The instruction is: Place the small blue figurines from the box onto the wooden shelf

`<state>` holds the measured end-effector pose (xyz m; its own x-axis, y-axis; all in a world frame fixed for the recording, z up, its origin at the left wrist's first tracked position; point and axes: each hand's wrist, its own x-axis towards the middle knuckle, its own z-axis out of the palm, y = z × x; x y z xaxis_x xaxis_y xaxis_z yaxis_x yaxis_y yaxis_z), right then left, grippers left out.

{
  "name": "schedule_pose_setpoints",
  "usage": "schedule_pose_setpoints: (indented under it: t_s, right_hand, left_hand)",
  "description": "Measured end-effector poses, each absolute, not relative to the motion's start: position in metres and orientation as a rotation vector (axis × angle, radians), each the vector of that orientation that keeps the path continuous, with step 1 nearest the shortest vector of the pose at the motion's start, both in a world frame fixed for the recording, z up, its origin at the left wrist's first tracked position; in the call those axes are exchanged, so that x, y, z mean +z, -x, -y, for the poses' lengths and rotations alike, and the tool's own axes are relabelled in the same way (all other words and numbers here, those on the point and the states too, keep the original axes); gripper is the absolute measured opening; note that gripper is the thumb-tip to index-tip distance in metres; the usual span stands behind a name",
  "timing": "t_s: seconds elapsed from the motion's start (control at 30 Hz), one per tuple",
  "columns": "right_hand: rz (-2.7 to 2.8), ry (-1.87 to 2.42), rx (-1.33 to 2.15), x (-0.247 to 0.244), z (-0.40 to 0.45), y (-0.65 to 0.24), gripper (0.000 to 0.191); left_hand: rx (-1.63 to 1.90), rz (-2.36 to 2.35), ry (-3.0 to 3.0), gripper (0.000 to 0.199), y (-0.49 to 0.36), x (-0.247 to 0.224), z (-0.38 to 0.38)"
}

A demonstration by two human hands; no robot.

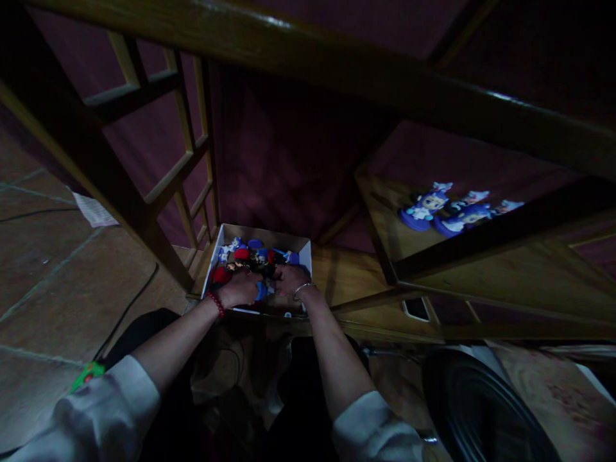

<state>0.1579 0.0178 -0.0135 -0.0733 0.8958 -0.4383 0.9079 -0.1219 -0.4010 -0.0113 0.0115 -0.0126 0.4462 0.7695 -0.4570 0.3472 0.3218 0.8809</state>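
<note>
Both hands are down inside a shallow white cardboard box (222, 247) that holds several small painted figurines (233, 245). My left hand (239, 290), with a red bead bracelet at the wrist, is closed at a figurine with a blue part (261, 290). From the right, my right hand (290, 280), wearing a thin bangle, has its fingers curled down against the same figurine. Dim light and the hands hide most of it. Red and blue pieces lie beside and behind my fingers.
The box stands on a low wooden shelf (344, 273) in a wooden frame. Several blue-and-white figurines (426, 205) stand on a higher shelf at right. A dark phone-like object (416, 308) lies at the lower right, above a round black seat (481, 410). A cable (128, 311) runs along the floor.
</note>
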Motion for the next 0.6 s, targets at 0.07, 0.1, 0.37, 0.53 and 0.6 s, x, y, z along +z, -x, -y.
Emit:
schedule_pose_setpoints:
  t_s: [0.07,0.1,0.37,0.53,0.6]
  right_hand:
    - [-2.077,-2.168,-0.907,-0.009,-0.021,-0.16,0.009]
    - [-2.1,-2.206,-0.876,-0.007,-0.022,-0.16,0.008]
    - [-2.626,-2.271,-0.849,-0.001,-0.037,-0.133,0.02]
    - [-2.825,-2.033,-0.809,-0.002,-0.053,-0.102,0.024]
    - [-2.836,-1.923,-0.78,-0.002,-0.061,-0.092,0.026]
  left_hand:
    - [0.335,-1.131,-1.336,0.012,0.009,-0.015,-0.013]
    - [0.315,-1.13,-1.39,0.011,0.008,-0.015,-0.014]
    - [0.271,-1.197,-1.756,0.012,0.0,-0.011,-0.019]
    - [0.215,-1.208,-1.916,0.012,0.0,-0.014,-0.017]
    - [0.224,-1.19,-1.92,0.012,0.001,-0.018,-0.018]
